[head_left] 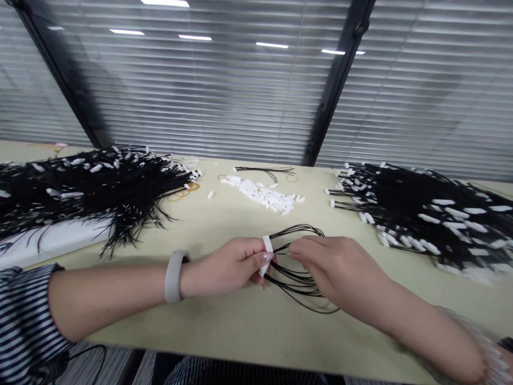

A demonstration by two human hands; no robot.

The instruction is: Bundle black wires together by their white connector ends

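My left hand [236, 264] is closed, pinching a small white plastic tag [267, 251] between thumb and fingers. My right hand [332, 264] is closed beside it, its fingertips pinching thin black cords [298, 278] right at the tag. The cords form several loops that lie on the pale table [240, 224] under and behind both hands. A grey band sits on my left wrist [174, 275].
A large heap of black cords with white tags [88, 184] lies at the left, another heap [433, 214] at the right. A pile of loose white tags [264, 195] sits mid-table with a few cords [266, 171] and rubber bands [182, 193]. Window blinds stand behind.
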